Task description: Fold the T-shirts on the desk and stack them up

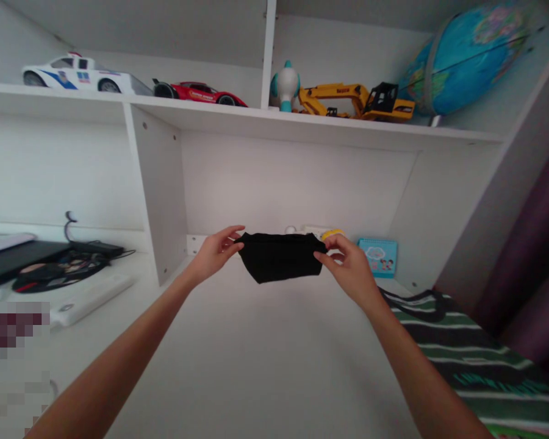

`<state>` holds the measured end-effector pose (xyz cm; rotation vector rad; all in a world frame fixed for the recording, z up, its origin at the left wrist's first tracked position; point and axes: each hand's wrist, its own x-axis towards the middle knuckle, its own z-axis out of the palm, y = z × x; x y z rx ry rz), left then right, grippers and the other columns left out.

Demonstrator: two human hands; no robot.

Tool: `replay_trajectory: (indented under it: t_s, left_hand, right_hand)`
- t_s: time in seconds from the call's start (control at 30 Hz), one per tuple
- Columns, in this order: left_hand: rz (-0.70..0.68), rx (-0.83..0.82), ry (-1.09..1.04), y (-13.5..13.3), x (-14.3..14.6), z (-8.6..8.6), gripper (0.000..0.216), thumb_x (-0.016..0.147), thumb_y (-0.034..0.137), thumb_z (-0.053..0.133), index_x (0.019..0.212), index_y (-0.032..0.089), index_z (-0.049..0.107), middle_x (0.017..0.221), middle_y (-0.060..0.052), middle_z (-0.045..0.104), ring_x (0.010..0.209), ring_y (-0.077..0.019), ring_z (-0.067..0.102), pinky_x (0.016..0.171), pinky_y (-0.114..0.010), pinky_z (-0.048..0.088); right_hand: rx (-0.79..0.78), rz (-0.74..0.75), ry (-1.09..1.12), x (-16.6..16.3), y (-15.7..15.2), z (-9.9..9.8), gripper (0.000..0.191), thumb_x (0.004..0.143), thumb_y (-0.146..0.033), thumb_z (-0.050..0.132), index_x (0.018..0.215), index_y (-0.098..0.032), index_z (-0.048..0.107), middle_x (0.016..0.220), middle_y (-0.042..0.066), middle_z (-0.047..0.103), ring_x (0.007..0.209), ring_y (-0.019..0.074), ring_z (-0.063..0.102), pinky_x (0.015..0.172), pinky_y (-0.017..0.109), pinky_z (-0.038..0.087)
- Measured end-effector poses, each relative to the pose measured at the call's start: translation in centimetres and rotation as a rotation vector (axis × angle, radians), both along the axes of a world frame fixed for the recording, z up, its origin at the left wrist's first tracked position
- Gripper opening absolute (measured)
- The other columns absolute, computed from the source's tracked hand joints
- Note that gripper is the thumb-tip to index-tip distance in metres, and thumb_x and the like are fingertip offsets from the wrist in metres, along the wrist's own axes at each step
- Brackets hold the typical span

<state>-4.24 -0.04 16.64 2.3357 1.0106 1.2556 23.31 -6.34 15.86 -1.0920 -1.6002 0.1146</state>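
A striped cloth (476, 360) lies nearest, at the right edge of the white desk (265, 366). Both bare forearms reach forward over the desk. The left hand (213, 253) pinches the left end of a small black cloth (279, 256) between thumb and fingers, the other fingers loosely curled. The right hand (348, 262) pinches the right end the same way. The black cloth hangs stretched between them, above the desk and clear of it, in front of the open shelf bay. Behind it, against the back wall, stands a blue box (379, 256). Cables (73, 262) lie at left. On the shelf above stand a white car (80, 73), a red car (196, 92), a yellow digger (357, 100) and a globe (466, 58).
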Motion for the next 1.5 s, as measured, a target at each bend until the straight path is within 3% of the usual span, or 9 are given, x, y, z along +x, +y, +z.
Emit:
replay_trajectory:
  t_s: [0.1, 0.27, 0.4, 0.67, 0.77, 0.9, 1.07, 1.23, 1.5]
  left_hand:
    - [-0.033, 0.007, 0.217, -3.2, -1.1, -1.8, 0.041, 0.082, 0.030, 0.042, 0.121, 0.018, 0.042, 0.098, -0.006, 0.056, 0.081, -0.0149, 0.055, 0.076, -0.029, 0.044]
    - [-0.246, -0.127, 0.645, -6.0, -3.6, -8.1, 0.042, 0.075, 0.006, 0.037, 0.109, 0.024, 0.052, 0.101, -0.003, 0.057, 0.091, -0.0146, 0.054, 0.081, -0.025, 0.041]
    - [-0.175, -0.159, 0.623, -7.4, -2.4, -8.9, 0.042, 0.075, 0.004, 0.033, 0.108, 0.022, 0.052, 0.105, -0.004, 0.055, 0.095, -0.0146, 0.052, 0.086, -0.026, 0.039]
    - [-0.220, -0.096, 0.788, -12.6, 6.0, -10.5, 0.044, 0.078, 0.047, 0.046, 0.116, 0.026, 0.048, 0.116, -0.009, 0.049, 0.103, -0.0282, 0.047, 0.081, -0.041, 0.042]
    - [-0.122, -0.089, 0.816, -11.6, 5.9, -11.3, 0.040, 0.082, 0.047, 0.040, 0.110, 0.022, 0.053, 0.106, -0.010, 0.055, 0.098, -0.0275, 0.050, 0.083, -0.045, 0.039]
    - [-0.021, -0.050, 0.838, -8.0, 4.4, -12.6, 0.037, 0.084, 0.039, 0.039, 0.118, 0.026, 0.045, 0.125, -0.008, 0.045, 0.117, -0.0309, 0.036, 0.093, -0.058, 0.021]
    - [0.189, -0.028, 0.839, -4.9, 4.8, -14.4, 0.045, 0.082, 0.018, 0.039, 0.126, 0.028, 0.037, 0.138, -0.010, 0.026, 0.125, -0.0324, 0.021, 0.094, -0.058, 0.018]
    - [0.296, -0.143, 0.768, -4.7, 5.9, -15.2, 0.059, 0.085, 0.040, 0.033, 0.133, 0.006, 0.024, 0.137, -0.022, 0.022, 0.126, -0.0316, 0.018, 0.098, -0.045, 0.024]
    - [0.154, -0.170, 0.739, -2.5, 4.6, -16.8, 0.084, 0.077, 0.066, 0.021, 0.134, 0.003, 0.017, 0.139, -0.021, 0.011, 0.128, -0.0296, 0.005, 0.103, -0.042, 0.014]
  right_hand:
    - [-0.013, 0.022, -0.189, -1.2, -5.2, -1.2, 0.007, 0.069, -0.016, 0.049, 0.075, -0.019, 0.048, 0.078, 0.000, 0.051, 0.074, 0.0128, 0.048, 0.065, 0.024, 0.039]
    - [-0.604, 0.433, -0.552, -1.7, -10.7, -5.6, 0.014, 0.071, -0.016, 0.051, 0.082, -0.023, 0.057, 0.083, -0.002, 0.060, 0.078, 0.0123, 0.053, 0.071, 0.021, 0.040]
    - [-0.602, 0.337, -0.523, 0.3, -7.9, -8.5, 0.022, 0.079, -0.018, 0.041, 0.091, -0.022, 0.059, 0.090, 0.001, 0.062, 0.085, 0.0136, 0.055, 0.078, 0.024, 0.041]
    - [-0.531, 0.184, -0.701, 2.3, -1.9, -13.8, 0.043, 0.082, -0.023, 0.040, 0.124, -0.021, 0.042, 0.128, 0.004, 0.044, 0.118, 0.0187, 0.035, 0.099, 0.035, 0.026]
    - [-0.541, 0.023, -0.793, 1.4, -4.3, -13.8, 0.039, 0.082, -0.025, 0.042, 0.120, -0.019, 0.047, 0.116, 0.007, 0.054, 0.106, 0.0238, 0.046, 0.091, 0.039, 0.035]
    - [-0.585, -0.181, -0.884, -2.0, -9.3, -13.8, 0.036, 0.080, -0.022, 0.045, 0.113, -0.012, 0.054, 0.106, 0.015, 0.058, 0.100, 0.0300, 0.049, 0.086, 0.043, 0.039]
    - [-0.670, 0.244, -0.816, -5.4, -12.4, -12.2, 0.040, 0.075, -0.023, 0.052, 0.115, -0.019, 0.053, 0.107, 0.008, 0.058, 0.098, 0.0211, 0.053, 0.085, 0.029, 0.043]
    - [-0.555, 0.004, -0.649, -3.4, -6.8, -11.1, 0.051, 0.086, -0.035, 0.031, 0.128, -0.007, 0.035, 0.134, 0.014, 0.032, 0.123, 0.0213, 0.029, 0.102, 0.031, 0.024]
    - [-0.714, -0.072, -0.684, -3.4, 3.2, -15.9, 0.069, 0.084, -0.052, 0.021, 0.134, -0.004, 0.018, 0.141, 0.013, 0.012, 0.129, 0.0236, 0.007, 0.103, 0.039, 0.014]
